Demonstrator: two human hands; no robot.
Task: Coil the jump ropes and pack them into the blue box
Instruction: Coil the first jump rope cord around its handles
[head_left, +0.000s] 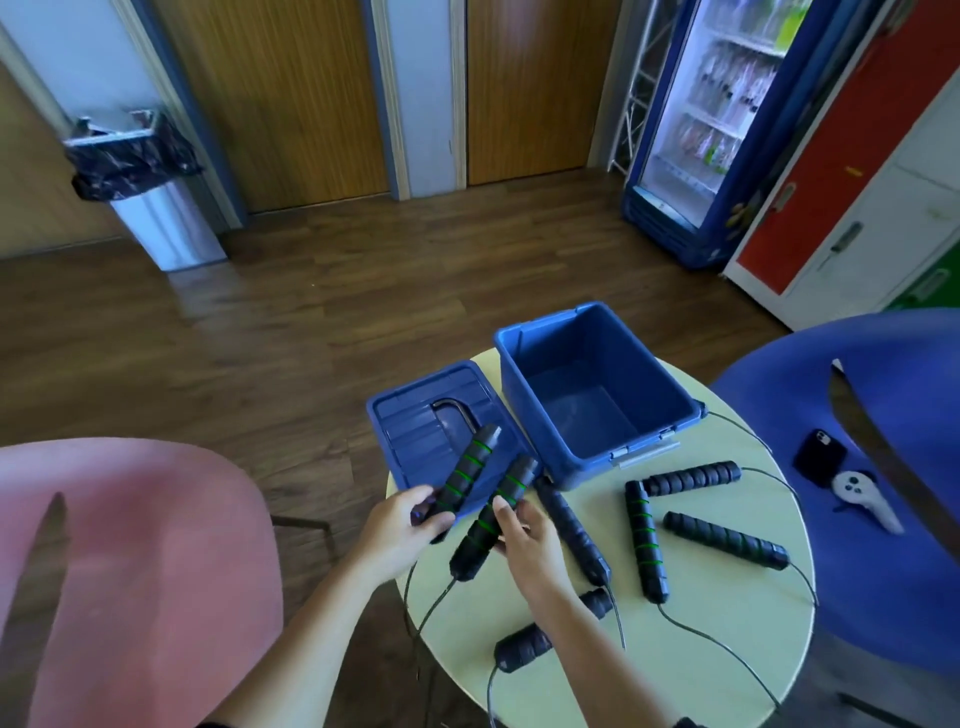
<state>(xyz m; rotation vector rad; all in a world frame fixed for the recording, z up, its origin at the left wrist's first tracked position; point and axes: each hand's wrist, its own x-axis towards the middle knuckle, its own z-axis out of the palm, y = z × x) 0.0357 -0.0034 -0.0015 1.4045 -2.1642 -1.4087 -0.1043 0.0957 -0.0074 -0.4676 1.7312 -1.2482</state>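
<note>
I see a round pale tabletop carrying the open blue box, its lid beside it — and loose black rope handles with thin cords.

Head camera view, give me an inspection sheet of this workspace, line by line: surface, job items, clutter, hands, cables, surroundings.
Surface: small round pale table, crowded.
Job's things: open blue box, nothing inside; its lid lies flat beside it; five jump rope handles loose on the table, none packed.
Clutter: phone and white controller on the blue chair.
Grippers: left hand grips one green-ringed handle; right hand grips a second green-ringed handle.
Cables: thin rope cords uncoiled, trailing over the table edge.
Surroundings: pink chair, lined bin, drinks fridge, wooden doors.
</note>
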